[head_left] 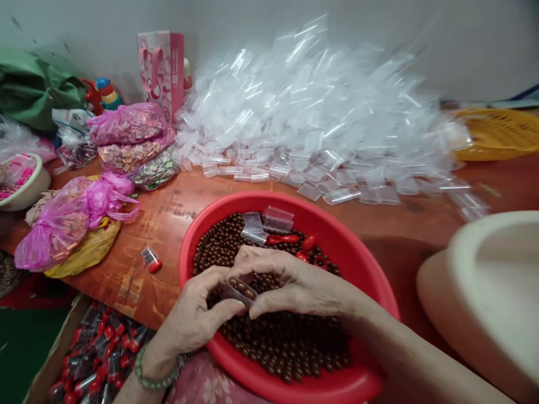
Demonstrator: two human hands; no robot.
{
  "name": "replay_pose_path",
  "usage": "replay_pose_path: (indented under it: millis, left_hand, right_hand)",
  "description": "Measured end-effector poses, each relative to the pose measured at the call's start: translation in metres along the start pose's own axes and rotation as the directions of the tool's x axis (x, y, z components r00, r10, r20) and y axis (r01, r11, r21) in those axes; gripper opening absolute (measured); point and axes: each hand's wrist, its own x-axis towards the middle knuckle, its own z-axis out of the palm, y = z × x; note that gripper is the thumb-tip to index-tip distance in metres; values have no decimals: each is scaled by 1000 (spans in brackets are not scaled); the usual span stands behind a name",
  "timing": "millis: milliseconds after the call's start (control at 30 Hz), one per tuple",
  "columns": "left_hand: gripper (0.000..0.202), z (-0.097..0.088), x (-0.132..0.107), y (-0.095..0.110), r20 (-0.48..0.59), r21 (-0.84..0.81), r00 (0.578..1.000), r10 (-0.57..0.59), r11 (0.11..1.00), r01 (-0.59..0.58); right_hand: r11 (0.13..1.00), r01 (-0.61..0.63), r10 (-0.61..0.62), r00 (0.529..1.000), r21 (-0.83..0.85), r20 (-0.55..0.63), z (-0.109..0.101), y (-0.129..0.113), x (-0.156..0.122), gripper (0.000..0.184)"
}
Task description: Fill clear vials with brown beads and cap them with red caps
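My left hand (202, 311) and my right hand (290, 280) meet over a red basin (269, 199) of small round brown balls (290, 348). Between them they grip a clear plastic sleeve (248, 297), tilted, with a few brown balls showing inside its mouth. Fingers and thumbs of both hands press on its sides. In the basin, beyond my fingers, lie two clear sleeves (278, 219) and several red plastic pieces (309, 242). A filled clear container with a red end (150, 260) rests on the table left of the basin.
A large heap of clear sleeves (320, 123) covers the back of the table. Pink bags (63, 219) stand left. A box of red-ended containers (96, 353) sits below left. At right are a pale tub (458, 264) and a yellow basket (501, 132).
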Motion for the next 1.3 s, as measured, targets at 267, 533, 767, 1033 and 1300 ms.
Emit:
replay_pose_path:
  millis: [267, 533, 767, 1033, 1300]
  left_hand:
    - [22, 12, -3, -5, 20, -65, 1000, -18, 998, 20]
    - [18, 7, 3, -6, 39, -54, 994, -100, 993, 102]
    - [18, 5, 9, -7, -5, -134, 991, -135, 982, 133]
    - [21, 7, 15, -17, -306, -321, 920, -246, 936, 143]
    - [20, 12, 11, -13, -307, -372, 931, -198, 925, 75]
  right_hand:
    - [999, 38, -41, 993, -26, -110, 4, -13, -14, 33]
    - [984, 126, -154, 959, -126, -240, 14, -2, -12, 16]
    - [983, -8, -64, 922, -183, -383, 28, 2, -13, 16]
    - [791, -243, 24, 930, -562, -367, 30, -1, -39, 18]
    - [297, -740, 413, 669, -603, -617, -17, 45, -59, 16]
